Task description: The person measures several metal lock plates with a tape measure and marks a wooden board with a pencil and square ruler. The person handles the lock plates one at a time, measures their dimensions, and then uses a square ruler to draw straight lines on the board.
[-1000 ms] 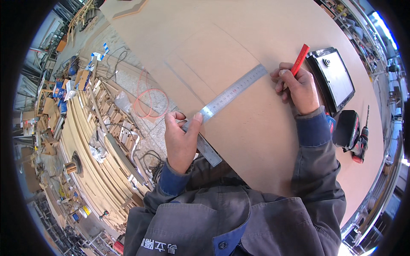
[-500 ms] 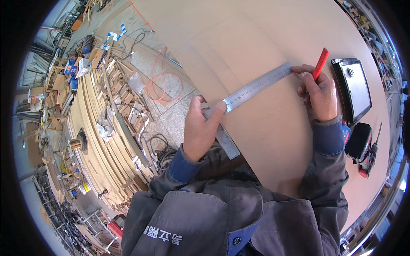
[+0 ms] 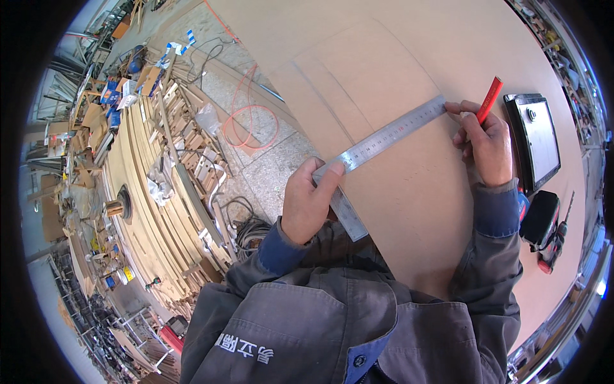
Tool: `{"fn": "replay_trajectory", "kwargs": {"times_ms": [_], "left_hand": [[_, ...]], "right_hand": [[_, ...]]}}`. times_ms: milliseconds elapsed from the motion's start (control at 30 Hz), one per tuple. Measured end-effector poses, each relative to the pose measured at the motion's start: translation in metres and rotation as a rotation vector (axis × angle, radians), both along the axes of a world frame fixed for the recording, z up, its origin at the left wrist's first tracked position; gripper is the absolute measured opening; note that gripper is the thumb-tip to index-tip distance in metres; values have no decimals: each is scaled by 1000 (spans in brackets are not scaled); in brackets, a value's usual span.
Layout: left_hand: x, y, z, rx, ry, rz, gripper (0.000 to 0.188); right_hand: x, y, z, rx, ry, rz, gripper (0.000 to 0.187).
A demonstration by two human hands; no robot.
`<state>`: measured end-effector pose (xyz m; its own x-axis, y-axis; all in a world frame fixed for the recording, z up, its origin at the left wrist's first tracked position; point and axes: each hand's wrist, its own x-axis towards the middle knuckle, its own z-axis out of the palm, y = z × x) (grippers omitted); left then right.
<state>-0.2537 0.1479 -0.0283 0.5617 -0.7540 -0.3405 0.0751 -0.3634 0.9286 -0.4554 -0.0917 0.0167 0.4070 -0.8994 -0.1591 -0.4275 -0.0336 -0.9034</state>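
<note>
A metal try square point(image 3: 390, 134) lies across the left edge of a large brown board point(image 3: 409, 211). My left hand point(image 3: 309, 200) grips the square at its corner, thumb on top; the short arm runs down along the board's edge. The long graduated blade reaches up and right over the board. At the blade's far end is my right hand point(image 3: 486, 139), holding a red carpenter's pencil point(image 3: 490, 100) between thumb and fingers, its body pointing up. The index fingertip touches or nearly touches the blade's end. Thin pencil lines mark the board beyond the blade.
To the right on the board are a black-framed tablet point(image 3: 534, 141), a black case point(image 3: 539, 216) and a cordless drill point(image 3: 555, 246). Left of the board, an orange hose point(image 3: 252, 128) and coiled cable point(image 3: 251, 233) lie on the floor beside stacked wood strips point(image 3: 141, 211).
The view has shifted a little, so most things sit slightly further right. Both hands keep their grips on the square and the pencil, with little other visible movement.
</note>
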Motion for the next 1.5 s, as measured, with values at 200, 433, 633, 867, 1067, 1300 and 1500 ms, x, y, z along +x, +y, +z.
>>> {"fn": "replay_trajectory", "kwargs": {"times_ms": [200, 433, 633, 867, 1067, 1300, 1500], "left_hand": [[6, 3, -8, 9, -32, -23, 44], [3, 0, -3, 15, 8, -17, 44], [5, 2, -9, -3, -26, -27, 43], [6, 3, -7, 32, 11, -27, 42], [0, -5, 7, 74, 3, -9, 40], [3, -4, -2, 15, 50, 45, 40], [12, -7, 4, 61, 29, 6, 42]], "right_hand": [[4, 4, 6, 23, 39, -6, 31], [3, 4, 4, 30, 23, -1, 31], [3, 3, 2, 8, 16, 11, 32], [3, 5, 3, 13, -6, 14, 31], [-1, 0, -4, 111, -167, -35, 35], [-11, -13, -4, 265, -328, -93, 40], [-14, -16, -6, 281, -284, -77, 37]]}}
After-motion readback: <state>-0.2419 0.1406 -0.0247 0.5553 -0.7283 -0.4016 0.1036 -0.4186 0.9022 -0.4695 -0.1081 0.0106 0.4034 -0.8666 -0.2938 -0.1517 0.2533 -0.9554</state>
